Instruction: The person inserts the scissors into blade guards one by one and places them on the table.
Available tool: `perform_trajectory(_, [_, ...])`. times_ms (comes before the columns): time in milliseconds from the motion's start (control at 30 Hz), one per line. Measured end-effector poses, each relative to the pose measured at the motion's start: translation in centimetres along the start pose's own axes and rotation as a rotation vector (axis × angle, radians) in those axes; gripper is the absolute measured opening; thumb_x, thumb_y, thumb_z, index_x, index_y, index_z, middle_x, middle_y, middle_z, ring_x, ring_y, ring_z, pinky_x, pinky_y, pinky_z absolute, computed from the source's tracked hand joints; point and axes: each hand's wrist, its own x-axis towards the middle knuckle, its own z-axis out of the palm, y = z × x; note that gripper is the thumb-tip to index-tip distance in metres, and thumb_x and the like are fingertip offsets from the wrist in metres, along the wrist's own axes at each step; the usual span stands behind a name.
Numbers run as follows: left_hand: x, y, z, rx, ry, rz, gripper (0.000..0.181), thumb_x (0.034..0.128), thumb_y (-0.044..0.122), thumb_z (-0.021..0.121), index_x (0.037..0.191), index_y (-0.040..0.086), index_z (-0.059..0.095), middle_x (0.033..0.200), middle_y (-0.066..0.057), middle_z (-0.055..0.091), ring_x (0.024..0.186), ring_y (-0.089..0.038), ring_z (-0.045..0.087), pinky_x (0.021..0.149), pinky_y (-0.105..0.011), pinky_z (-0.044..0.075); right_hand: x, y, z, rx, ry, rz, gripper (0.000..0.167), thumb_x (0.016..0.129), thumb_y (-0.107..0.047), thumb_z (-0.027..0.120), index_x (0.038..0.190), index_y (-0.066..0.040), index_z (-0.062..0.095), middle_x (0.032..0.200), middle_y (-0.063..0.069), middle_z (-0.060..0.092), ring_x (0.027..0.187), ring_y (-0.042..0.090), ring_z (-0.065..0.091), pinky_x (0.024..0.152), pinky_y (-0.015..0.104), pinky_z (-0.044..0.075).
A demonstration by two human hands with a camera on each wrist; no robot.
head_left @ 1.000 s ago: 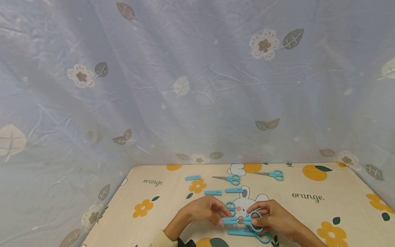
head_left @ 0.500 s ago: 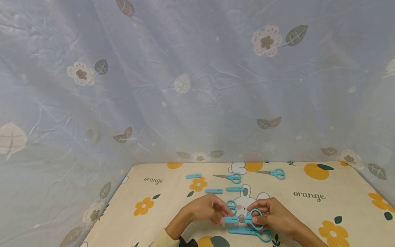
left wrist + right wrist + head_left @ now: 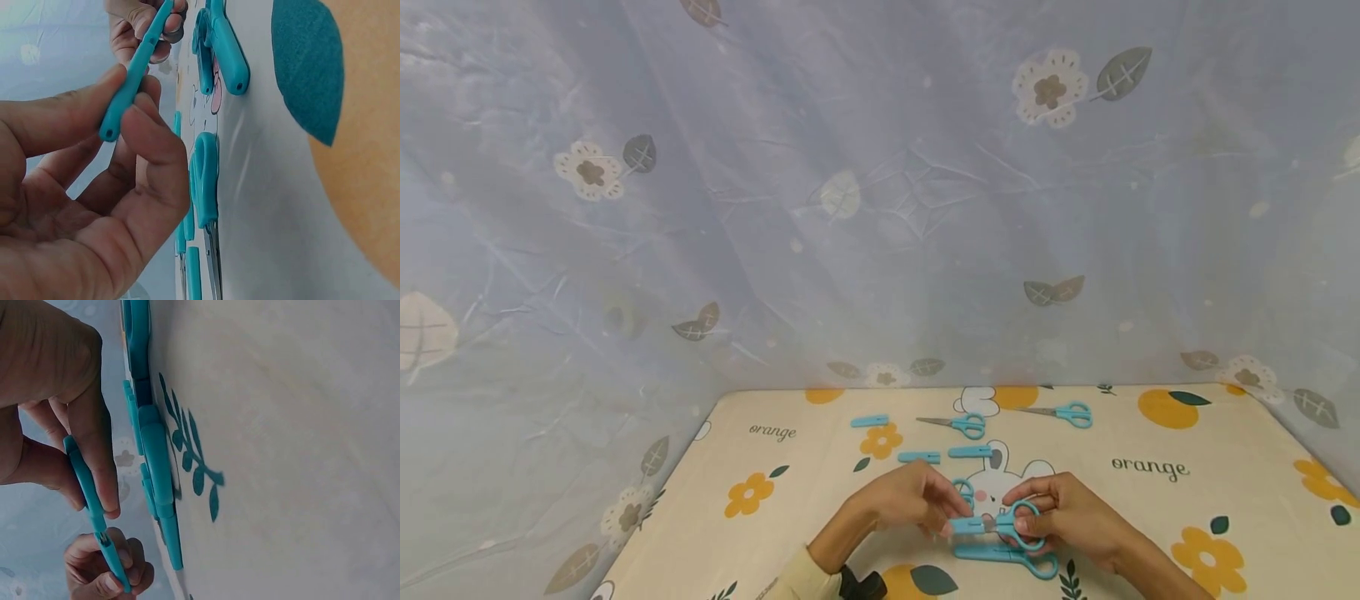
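Note:
My left hand [image 3: 910, 500] pinches a light-blue blade cap [image 3: 967, 526] between thumb and fingertips, plainly seen in the left wrist view. Opposite it, my right hand [image 3: 1075, 518] grips the blue handles of a pair of scissors [image 3: 86, 478]. The blades point left into the cap's mouth, and a short stretch of metal shows between cap and handles. Just below lies a capped pair of scissors [image 3: 988, 552] on the cloth. Behind the left hand is another pair [image 3: 972, 493], mostly hidden in the head view; its bare blades show in the left wrist view.
Farther back lie two uncapped pairs of scissors, one in the middle [image 3: 972, 426] and one to the right [image 3: 1073, 414]. Loose caps sit left of them: one far cap [image 3: 869, 421], two nearer caps [image 3: 919, 457]. A patterned cloth [image 3: 820, 492] covers the table; a grey-blue curtain [image 3: 880, 275] hangs behind.
The head view has tilted slightly. Both hands keep their holds, and the gap between cap and scissor handles looks slightly narrower. The scissors and caps on the cloth have stayed put.

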Motion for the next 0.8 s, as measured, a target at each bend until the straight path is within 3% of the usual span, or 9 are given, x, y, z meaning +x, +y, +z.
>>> perform_trajectory(267, [0.2, 0.5, 0.0, 0.045, 0.032, 0.008, 0.025, 0.0872, -0.013, 0.074, 0.105, 0.001, 0.083, 0.080, 0.001, 0.072, 0.071, -0.009, 0.066, 0.058, -0.023, 0.056, 0.1, -0.5, 0.6, -0.104, 0.087, -0.036, 0.036, 0.098, -0.007, 0.076, 0.127, 0.012, 0.067, 0.088, 0.002, 0.075, 0.081, 0.014, 0.076, 0.065, 0.027, 0.062])
perform_trajectory(400, [0.4, 0.4, 0.0, 0.023, 0.045, -0.016, 0.025, 0.0876, -0.012, 0.073, 0.105, 0.003, 0.084, 0.083, -0.006, 0.075, 0.071, -0.010, 0.067, 0.056, -0.023, 0.056, 0.0, -0.6, 0.7, -0.140, 0.115, -0.039, 0.034, 0.097, -0.008, 0.077, 0.125, 0.010, 0.069, 0.089, 0.002, 0.073, 0.078, 0.012, 0.072, 0.063, 0.028, 0.061])
perform_trajectory(600, [0.5, 0.1, 0.5, -0.001, 0.054, -0.033, 0.027, 0.0847, -0.012, 0.077, 0.105, 0.004, 0.085, 0.087, -0.007, 0.079, 0.069, -0.010, 0.068, 0.055, -0.023, 0.054, -0.2, -0.3, 0.7, -0.110, 0.105, -0.034, 0.032, 0.097, -0.006, 0.076, 0.123, 0.011, 0.069, 0.087, 0.002, 0.073, 0.077, 0.012, 0.071, 0.065, 0.028, 0.062])
perform_trajectory(800, [0.5, 0.2, 1.1, 0.015, 0.047, -0.011, 0.025, 0.0835, -0.014, 0.078, 0.102, 0.001, 0.084, 0.084, -0.009, 0.078, 0.069, -0.009, 0.067, 0.053, -0.020, 0.052, -0.2, 0.0, 0.5, -0.081, 0.067, -0.016, 0.032, 0.097, -0.006, 0.076, 0.123, 0.011, 0.069, 0.085, 0.003, 0.077, 0.077, 0.013, 0.075, 0.066, 0.028, 0.062])
